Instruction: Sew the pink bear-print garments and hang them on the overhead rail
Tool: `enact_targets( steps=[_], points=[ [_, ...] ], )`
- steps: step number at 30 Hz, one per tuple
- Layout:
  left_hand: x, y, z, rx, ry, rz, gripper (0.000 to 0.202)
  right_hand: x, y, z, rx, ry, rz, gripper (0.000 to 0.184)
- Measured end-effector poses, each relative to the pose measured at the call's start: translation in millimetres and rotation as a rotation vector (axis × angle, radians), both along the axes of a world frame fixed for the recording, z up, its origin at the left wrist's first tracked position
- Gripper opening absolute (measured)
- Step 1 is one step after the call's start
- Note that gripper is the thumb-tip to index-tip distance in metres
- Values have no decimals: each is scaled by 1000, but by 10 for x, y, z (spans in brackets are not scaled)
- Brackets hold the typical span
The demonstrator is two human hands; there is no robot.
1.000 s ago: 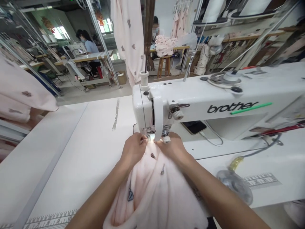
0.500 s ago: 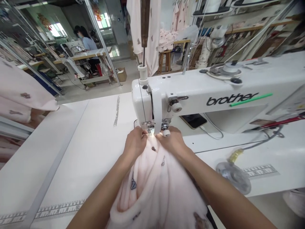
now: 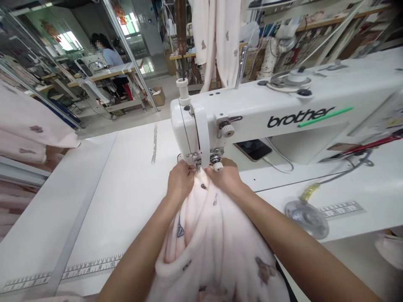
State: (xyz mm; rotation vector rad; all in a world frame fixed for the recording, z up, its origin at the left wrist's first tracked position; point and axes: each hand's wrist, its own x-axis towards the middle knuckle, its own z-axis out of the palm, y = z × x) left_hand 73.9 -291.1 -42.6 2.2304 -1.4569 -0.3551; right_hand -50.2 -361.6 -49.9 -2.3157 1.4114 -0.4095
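Pink fabric [image 3: 217, 230]: edge at the needle, a hand on each side

Narrow end sits between the fingertips at the sewing machine [image 3: 189, 134]; the rest drapes toward the wearer between the forearms. Left hand [image 3: 181, 180]: fingers together, pinched on the fabric's left edge. Right hand [image 3: 225, 176]: touching the right side, fingertips partly behind a knob [image 3: 218, 166], can't tell if clamped. White table [image 3: 129, 184] carries a printed ruler [image 3: 90, 268] front left; phone [image 3: 253, 149] under the machine arm. Behind: hanging pink cloth [image 3: 215, 46], co-worker [image 3: 111, 57] back left.
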Motion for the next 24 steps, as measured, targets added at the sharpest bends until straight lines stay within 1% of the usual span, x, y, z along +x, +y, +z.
enact_targets(
  steps=[8,11,17,20,24],
  points=[
    [-2,2,-34,-43,-23,-7,16,30,4,-44,-3,-23,-11,17],
    [-7,3,-29,-46,-17,9,15,29,8,-56,9,-39,-6,16],
    [1,14,-33,-70,6,-11,15,-59,-21,22,31,-81,64,8],
    [10,13,-39,-66,3,-10,16,-64,-35,59,50,-69,56,7],
    [6,4,-42,-57,-34,-3,17,-20,-10,76,41,-46,30,14]
  ],
)
